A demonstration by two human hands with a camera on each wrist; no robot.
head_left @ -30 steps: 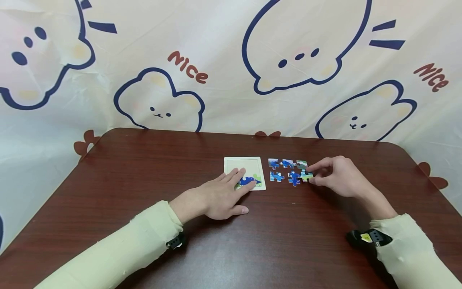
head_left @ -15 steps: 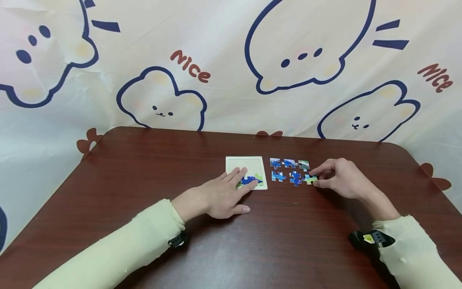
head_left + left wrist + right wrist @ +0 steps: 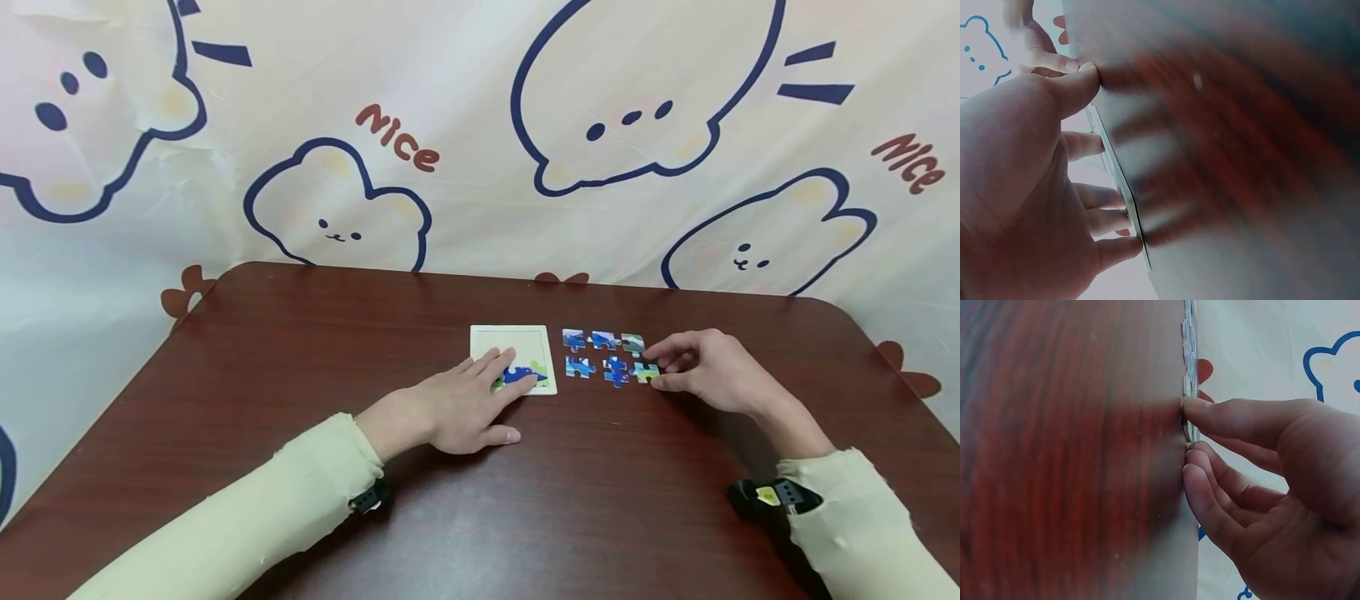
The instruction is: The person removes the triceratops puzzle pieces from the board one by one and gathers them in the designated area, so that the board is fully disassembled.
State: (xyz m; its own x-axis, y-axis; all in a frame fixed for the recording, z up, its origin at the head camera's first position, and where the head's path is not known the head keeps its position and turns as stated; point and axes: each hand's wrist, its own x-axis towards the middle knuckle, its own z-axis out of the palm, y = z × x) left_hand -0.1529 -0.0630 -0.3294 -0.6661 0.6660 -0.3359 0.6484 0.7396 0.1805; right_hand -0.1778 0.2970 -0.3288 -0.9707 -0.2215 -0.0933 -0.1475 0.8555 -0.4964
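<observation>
My left hand (image 3: 461, 410) lies spread over a square cream puzzle board (image 3: 510, 336), its fingertips resting on it. Part of a blue and green picture (image 3: 536, 372) shows on the board between the fingers. To the right of the board, my right hand (image 3: 712, 372) pinches a green jigsaw piece (image 3: 643, 373) by its edges between thumb and fingers, low at the table. In the right wrist view the thumb (image 3: 1200, 409) sits against the thin piece edge. A green and grey piece (image 3: 632, 342) lies just beyond those fingertips.
Several blue jigsaw pieces lie in two rows between board and right hand, among them one front-left piece (image 3: 579, 367) and one front-middle piece (image 3: 617, 370). The brown wooden table (image 3: 360, 317) ends at a cartoon-printed curtain (image 3: 480, 225).
My right hand has shifted slightly right with the green piece, opening a small gap from the neighbouring blue piece. My left hand has stayed on the board. The head view has shifted slightly.
</observation>
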